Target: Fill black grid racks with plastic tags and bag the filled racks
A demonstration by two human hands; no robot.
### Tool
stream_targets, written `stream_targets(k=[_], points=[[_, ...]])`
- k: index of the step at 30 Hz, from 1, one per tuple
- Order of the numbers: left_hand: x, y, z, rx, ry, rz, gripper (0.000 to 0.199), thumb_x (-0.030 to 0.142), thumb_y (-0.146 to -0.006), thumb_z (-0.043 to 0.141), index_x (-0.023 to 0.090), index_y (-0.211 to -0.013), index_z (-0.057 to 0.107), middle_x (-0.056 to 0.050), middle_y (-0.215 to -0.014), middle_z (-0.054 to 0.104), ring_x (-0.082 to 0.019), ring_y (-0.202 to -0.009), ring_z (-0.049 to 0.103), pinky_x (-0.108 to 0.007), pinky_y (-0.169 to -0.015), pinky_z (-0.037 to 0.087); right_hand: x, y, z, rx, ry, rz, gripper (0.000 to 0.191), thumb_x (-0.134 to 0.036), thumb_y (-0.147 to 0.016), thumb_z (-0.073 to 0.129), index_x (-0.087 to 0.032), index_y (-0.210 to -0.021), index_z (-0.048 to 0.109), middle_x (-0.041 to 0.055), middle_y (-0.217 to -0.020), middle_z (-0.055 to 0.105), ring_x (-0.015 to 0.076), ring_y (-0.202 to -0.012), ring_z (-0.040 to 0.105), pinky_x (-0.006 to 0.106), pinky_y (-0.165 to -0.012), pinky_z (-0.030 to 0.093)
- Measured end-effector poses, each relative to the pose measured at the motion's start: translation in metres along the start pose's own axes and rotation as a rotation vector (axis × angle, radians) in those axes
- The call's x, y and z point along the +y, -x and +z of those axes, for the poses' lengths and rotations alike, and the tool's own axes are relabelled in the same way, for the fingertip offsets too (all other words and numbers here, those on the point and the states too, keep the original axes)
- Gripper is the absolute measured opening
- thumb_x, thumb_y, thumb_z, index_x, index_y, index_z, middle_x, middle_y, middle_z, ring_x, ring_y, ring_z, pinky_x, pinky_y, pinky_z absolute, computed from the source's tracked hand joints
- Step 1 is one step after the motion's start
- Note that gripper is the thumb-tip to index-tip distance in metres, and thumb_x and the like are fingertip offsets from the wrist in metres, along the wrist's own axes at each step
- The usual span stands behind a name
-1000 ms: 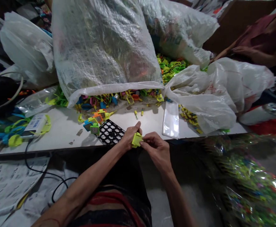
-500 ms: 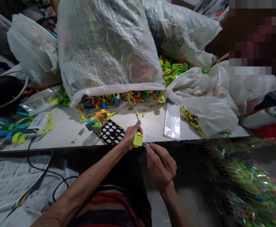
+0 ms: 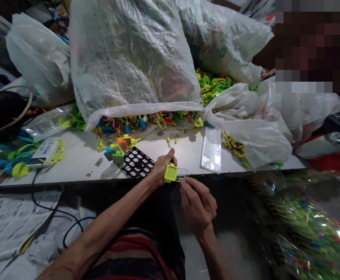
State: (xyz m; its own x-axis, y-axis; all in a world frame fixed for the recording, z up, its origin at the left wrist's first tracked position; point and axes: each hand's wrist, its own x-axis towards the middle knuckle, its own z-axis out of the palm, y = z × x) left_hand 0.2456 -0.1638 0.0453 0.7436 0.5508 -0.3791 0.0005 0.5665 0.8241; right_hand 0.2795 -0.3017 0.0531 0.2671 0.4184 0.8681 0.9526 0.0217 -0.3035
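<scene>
My left hand is closed around a yellow-green plastic toy watch, its square, shallow face turned up. In a pinch at the fingertips, my right hand has a small clear plastic piece with dark marks. That piece lies level with the right side of the watch; whether the two touch or overlap I cannot tell. Beside my left wrist a black lattice tray rests on the table edge. Finished-looking toy watches in green, blue and orange lie at its left end.
Two small yellow-and-clear tubes stand beyond my left hand. A flat clear bag lies to the right. Large plastic sacks of colourful parts line the back. A white box with a cable sits left. Another person's hand shows at back right.
The clear piece has shifted slightly up and left, closer to the watch, and shows flatter. Both hands keep their grips and have barely moved.
</scene>
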Motion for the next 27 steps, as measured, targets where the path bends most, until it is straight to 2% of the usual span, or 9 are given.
stream_targets(k=[8, 13, 15, 17, 19, 21, 23, 27], points=[[-0.002, 0.0, 0.001, -0.005, -0.007, 0.011, 0.063, 0.074, -0.07, 0.055, 0.016, -0.048, 0.048, 0.005, -0.036, 0.038, -0.007, -0.032, 0.037, -0.02, -0.035, 0.029, -0.001, -0.003, -0.002, 0.0, 0.026, -0.013, 0.045, -0.003, -0.077, 0.063, -0.03, -0.113, 0.064, 0.0042, -0.085, 0.071, 0.0186, -0.074, 0.07, 0.029, -0.067, 0.06], [-0.003, -0.001, 0.002, 0.003, 0.0, 0.008, 0.062, 0.075, -0.069, 0.056, 0.016, -0.048, 0.048, 0.005, -0.036, 0.038, -0.007, -0.032, 0.036, -0.02, -0.035, 0.028, 0.0, -0.002, 0.001, 0.01, -0.021, 0.035, 0.036, -0.004, -0.077, 0.064, -0.029, -0.101, 0.068, 0.0041, -0.086, 0.072, 0.0179, -0.075, 0.07, 0.029, -0.067, 0.06], [-0.002, -0.001, 0.002, -0.002, 0.013, 0.013, 0.062, 0.075, -0.067, 0.057, 0.016, -0.048, 0.049, 0.004, -0.037, 0.039, -0.006, -0.032, 0.037, -0.019, -0.035, 0.028, -0.002, -0.006, 0.001, -0.008, -0.11, 0.171, 0.026, -0.007, -0.077, 0.063, -0.027, -0.093, 0.069, 0.0035, -0.084, 0.071, 0.0168, -0.074, 0.069, 0.028, -0.067, 0.059], [-0.001, 0.0, 0.002, -0.007, 0.016, 0.014, 0.062, 0.074, -0.066, 0.059, 0.016, -0.048, 0.049, 0.004, -0.037, 0.04, -0.006, -0.032, 0.037, -0.019, -0.035, 0.028, -0.002, -0.014, 0.001, -0.073, -0.262, 0.441, 0.015, -0.013, -0.079, 0.064, -0.024, -0.087, 0.07, 0.0025, -0.079, 0.071, 0.0156, -0.068, 0.067, 0.027, -0.065, 0.058], [0.001, 0.001, 0.003, -0.02, 0.012, -0.006, 0.062, 0.073, -0.067, 0.059, 0.015, -0.048, 0.049, 0.004, -0.036, 0.04, -0.006, -0.031, 0.038, -0.018, -0.034, 0.027, -0.001, -0.024, 0.001, -0.191, -0.449, 0.732, 0.006, -0.02, -0.078, 0.066, -0.021, -0.082, 0.07, 0.0011, -0.071, 0.069, 0.0147, -0.062, 0.065, 0.027, -0.06, 0.056], [0.003, 0.002, 0.004, -0.042, 0.011, -0.046, 0.062, 0.073, -0.069, 0.058, 0.016, -0.047, 0.048, 0.004, -0.035, 0.04, -0.007, -0.03, 0.038, -0.019, -0.033, 0.028, 0.002, -0.032, 0.002, -0.301, -0.611, 0.921, 0.008, -0.026, -0.075, 0.068, -0.019, -0.079, 0.071, -0.0004, -0.065, 0.066, 0.0141, -0.057, 0.062, 0.026, -0.056, 0.054], [0.004, 0.003, 0.005, -0.063, 0.018, -0.081, 0.062, 0.072, -0.07, 0.057, 0.016, -0.047, 0.047, 0.004, -0.033, 0.04, -0.008, -0.028, 0.039, -0.019, -0.032, 0.029, 0.006, -0.036, 0.005, -0.346, -0.703, 1.003, 0.011, -0.029, -0.071, 0.07, -0.019, -0.075, 0.071, -0.0016, -0.06, 0.063, 0.0131, -0.052, 0.059, 0.026, -0.053, 0.051], [0.005, 0.003, 0.005, -0.053, 0.033, -0.102, 0.06, 0.07, -0.072, 0.057, 0.016, -0.048, 0.047, 0.003, -0.033, 0.043, -0.009, -0.028, 0.042, -0.019, -0.032, 0.031, 0.01, -0.036, 0.013, -0.299, -0.736, 1.084, 0.014, -0.032, -0.068, 0.072, -0.019, -0.074, 0.072, -0.0025, -0.056, 0.061, 0.0119, -0.048, 0.055, 0.026, -0.051, 0.047]])
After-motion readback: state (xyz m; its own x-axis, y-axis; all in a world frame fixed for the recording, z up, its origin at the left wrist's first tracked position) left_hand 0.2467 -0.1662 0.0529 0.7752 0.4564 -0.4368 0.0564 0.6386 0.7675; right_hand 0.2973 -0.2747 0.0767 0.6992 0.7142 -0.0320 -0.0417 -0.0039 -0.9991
